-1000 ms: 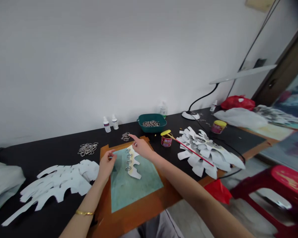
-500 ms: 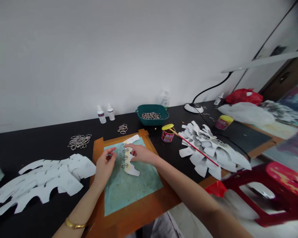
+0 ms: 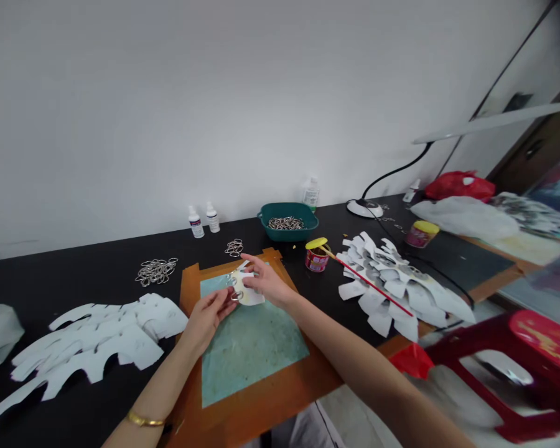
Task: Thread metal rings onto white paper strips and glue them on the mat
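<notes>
A white cut-out piece [image 3: 251, 296] with metal rings [image 3: 234, 282] along its left edge is over the pale green sheet [image 3: 252, 354], tilted up from it. My right hand [image 3: 269, 284] grips this piece from the right, thumb on its face and fingers at the upper edge. At the left edge my left hand [image 3: 210, 316] has its fingertips pinched together on one of the rings. Part of the piece is hidden behind my right fingers. The sheet lies on a brown board [image 3: 254, 418].
White cut-outs [image 3: 112, 333] lie at left, loose rings [image 3: 156, 272] behind them. A green basin [image 3: 287, 234] of rings stands at the back. Right of the board are a small tin [image 3: 316, 259] with a red-handled brush [image 3: 373, 285] across it and stacked ringed pieces [image 3: 396, 280].
My left hand has moved right to the ringed edge and closed there. The white piece, lying flat before, is now raised and tilted in my right hand. The view has shifted slightly.
</notes>
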The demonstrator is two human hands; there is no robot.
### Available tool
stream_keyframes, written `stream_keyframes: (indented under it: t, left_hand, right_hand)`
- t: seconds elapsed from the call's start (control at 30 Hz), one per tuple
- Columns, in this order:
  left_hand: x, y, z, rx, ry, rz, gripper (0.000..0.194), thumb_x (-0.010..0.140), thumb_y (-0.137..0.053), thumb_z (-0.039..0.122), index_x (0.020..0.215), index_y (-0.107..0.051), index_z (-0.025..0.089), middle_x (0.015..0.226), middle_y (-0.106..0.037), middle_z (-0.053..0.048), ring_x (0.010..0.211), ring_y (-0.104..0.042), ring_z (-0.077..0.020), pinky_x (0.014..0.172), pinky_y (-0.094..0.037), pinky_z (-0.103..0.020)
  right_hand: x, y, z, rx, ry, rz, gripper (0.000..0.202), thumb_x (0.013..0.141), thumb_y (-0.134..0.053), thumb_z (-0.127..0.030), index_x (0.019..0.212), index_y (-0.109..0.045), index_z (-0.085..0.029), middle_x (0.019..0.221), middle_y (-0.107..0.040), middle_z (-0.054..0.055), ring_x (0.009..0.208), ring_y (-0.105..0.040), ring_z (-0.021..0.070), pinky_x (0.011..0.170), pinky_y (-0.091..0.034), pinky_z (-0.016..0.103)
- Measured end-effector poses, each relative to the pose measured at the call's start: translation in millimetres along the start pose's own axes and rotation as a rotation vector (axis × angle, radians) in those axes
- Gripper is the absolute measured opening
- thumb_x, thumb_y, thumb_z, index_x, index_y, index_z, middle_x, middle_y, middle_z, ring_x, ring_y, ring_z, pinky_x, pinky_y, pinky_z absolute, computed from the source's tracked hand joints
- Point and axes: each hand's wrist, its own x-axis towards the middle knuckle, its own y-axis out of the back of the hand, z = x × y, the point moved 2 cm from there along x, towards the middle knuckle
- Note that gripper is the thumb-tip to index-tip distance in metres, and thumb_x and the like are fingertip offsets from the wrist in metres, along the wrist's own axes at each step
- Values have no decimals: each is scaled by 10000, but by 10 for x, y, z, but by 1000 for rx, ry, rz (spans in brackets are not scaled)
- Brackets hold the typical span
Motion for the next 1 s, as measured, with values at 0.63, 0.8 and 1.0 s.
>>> stream_keyframes:
  t: [0.63,0.8,1.0]
  left_hand:
    - [-47,-52,143,-322,46,116,194,872,-527,34,831,-710,82,761,-706,-71,641,-667,-105,614,-583,-185]
    - [-78,-64,87,-295,114,-5,238,859,-482,-37,860,-681,95,712,-670,-46,578,-639,-82,557,-559,-156]
    - [-44,-39,15,-254,61,-15,220,814,-550,-43,871,-668,135,761,-669,-19,590,-625,-80,564,-564,-179]
  right_hand:
    - [-17,-124,87,-68,114,-5,773,704,-768,-271,1393,-420,-225,741,-627,-46,669,-578,118,675,-430,252]
    - [-61,-169,72,7,58,20,778,677,-800,-325,1368,-461,-214,681,-615,-63,635,-567,115,664,-419,252]
    - [-63,-183,136,197,-165,48,914,548,-877,-298,1352,-455,-197,678,-636,-50,658,-621,148,655,-450,262]
